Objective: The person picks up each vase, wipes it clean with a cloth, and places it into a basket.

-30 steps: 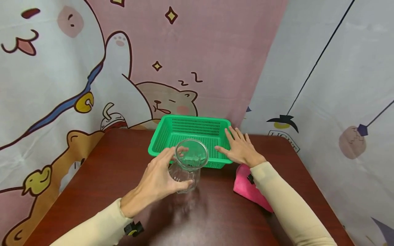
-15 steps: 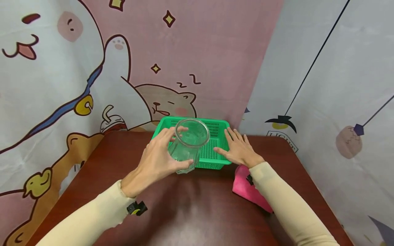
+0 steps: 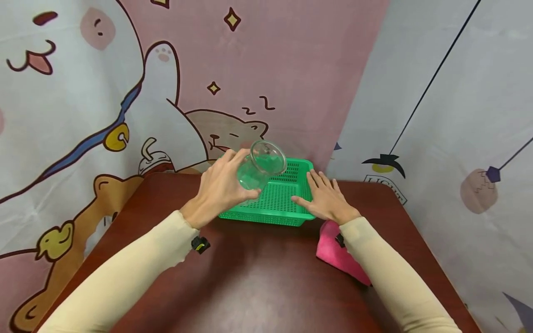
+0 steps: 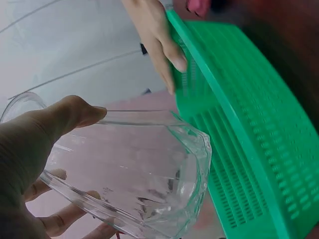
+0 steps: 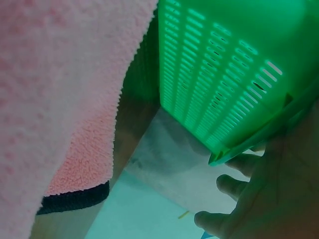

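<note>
A clear glass vase with a flared rim is gripped by my left hand, thumb on one side and fingers on the other. It is tilted above the left part of a green plastic basket. In the left wrist view the faceted base of the vase points toward the basket. My right hand rests on the basket's right rim with its fingers spread straight. In the right wrist view those fingers lie by the rim.
A pink cloth with a dark edge lies on the brown table, partly under the right forearm. Printed curtains hang close behind the table and along its sides.
My left hand has lifted the vase up and away from me, from in front of the basket to above it, tilting it more. The right hand stays at the basket's rim.
</note>
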A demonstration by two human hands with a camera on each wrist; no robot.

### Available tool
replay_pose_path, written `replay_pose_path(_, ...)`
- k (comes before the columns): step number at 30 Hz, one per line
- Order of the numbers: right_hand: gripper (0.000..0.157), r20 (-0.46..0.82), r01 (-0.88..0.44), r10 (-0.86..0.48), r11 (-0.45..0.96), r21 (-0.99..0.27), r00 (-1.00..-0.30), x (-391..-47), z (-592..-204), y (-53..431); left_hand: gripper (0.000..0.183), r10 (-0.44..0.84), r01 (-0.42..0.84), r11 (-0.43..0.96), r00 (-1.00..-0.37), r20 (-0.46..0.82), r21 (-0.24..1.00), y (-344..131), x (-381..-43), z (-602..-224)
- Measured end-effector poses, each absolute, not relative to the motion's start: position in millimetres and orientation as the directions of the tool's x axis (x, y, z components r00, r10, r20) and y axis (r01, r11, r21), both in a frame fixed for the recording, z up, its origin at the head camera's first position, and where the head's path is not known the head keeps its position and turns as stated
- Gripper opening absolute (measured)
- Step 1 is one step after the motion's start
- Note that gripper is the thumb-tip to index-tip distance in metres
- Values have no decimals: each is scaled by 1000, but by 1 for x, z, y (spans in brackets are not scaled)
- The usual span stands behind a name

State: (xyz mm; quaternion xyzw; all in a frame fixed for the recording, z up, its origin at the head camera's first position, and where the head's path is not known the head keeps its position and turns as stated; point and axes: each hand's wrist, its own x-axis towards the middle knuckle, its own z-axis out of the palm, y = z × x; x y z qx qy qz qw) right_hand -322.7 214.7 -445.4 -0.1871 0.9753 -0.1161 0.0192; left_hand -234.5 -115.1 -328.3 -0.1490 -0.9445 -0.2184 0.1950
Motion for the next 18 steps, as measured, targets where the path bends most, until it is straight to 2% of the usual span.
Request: replay_pose_path(18, 116, 34, -363, -367, 894, -263, -930, -323, -449, 216, 97, 292, 332, 941, -897, 333, 70, -101, -292, -350)
